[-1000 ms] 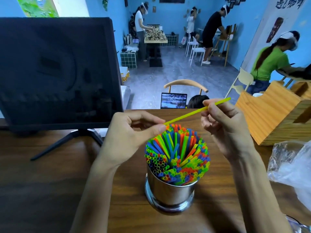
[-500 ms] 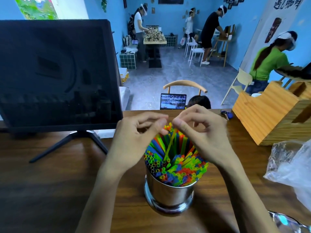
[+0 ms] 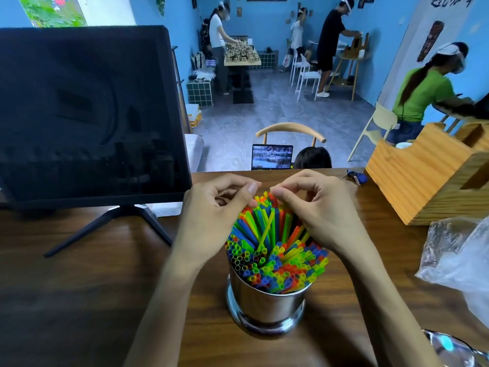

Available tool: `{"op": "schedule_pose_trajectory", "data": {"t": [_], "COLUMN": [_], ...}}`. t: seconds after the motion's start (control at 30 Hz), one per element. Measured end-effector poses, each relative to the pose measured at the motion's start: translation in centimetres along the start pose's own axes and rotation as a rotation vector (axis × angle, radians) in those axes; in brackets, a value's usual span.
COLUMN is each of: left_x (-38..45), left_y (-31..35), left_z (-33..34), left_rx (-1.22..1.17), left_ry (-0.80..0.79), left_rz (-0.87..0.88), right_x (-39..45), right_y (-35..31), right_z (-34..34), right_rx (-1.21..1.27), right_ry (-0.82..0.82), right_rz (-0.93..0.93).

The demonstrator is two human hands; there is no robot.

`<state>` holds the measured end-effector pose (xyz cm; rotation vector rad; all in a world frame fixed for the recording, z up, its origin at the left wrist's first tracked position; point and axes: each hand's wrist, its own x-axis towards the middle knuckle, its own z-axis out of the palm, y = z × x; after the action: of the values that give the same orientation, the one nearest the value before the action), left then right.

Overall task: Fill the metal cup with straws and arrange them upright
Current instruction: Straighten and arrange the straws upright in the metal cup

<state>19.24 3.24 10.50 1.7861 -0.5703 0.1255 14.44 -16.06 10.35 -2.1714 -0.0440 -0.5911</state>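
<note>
At my far left a large black flat monitor (image 3: pixel 87 112) stands on its splayed stand on the dark brown wooden table (image 3: pixel 66 300). My left hand (image 3: pixel 214 221) comes next, fingers curled, thumb against forefinger right at the tops of the far straws; whether it pinches one of them I cannot tell. In the middle, close in front of me, the shiny round metal cup (image 3: pixel 266 305) stands on the table, packed with thin plastic straws in green, blue, orange, red and yellow (image 3: pixel 277 258). They fan outward more than they stand straight. One yellow-green straw (image 3: pixel 265 230) lies slanted across the top of the bunch. My right hand (image 3: pixel 322 213) mirrors the left, fingers bent over the far side of the straws, thumb tip near forefinger; a grip there I cannot make out. Further right sits a pale wooden slotted box (image 3: pixel 423 178), and in front of it a crumpled clear plastic bag (image 3: pixel 460 258).
</note>
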Motion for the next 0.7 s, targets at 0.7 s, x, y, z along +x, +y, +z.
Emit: {"op": "schedule_pose_trajectory", "data": {"t": [0.7], "left_x": [0.08], "left_y": [0.32], "left_z": [0.29], "left_rx": [0.127], "left_ry": [-0.088], "left_rz": [0.078], "right_x": [-0.33], "right_y": [-0.24], "right_z": [0.30], "right_rx": [0.121], "right_ry": [-0.028], "right_rz": [-0.094]}}
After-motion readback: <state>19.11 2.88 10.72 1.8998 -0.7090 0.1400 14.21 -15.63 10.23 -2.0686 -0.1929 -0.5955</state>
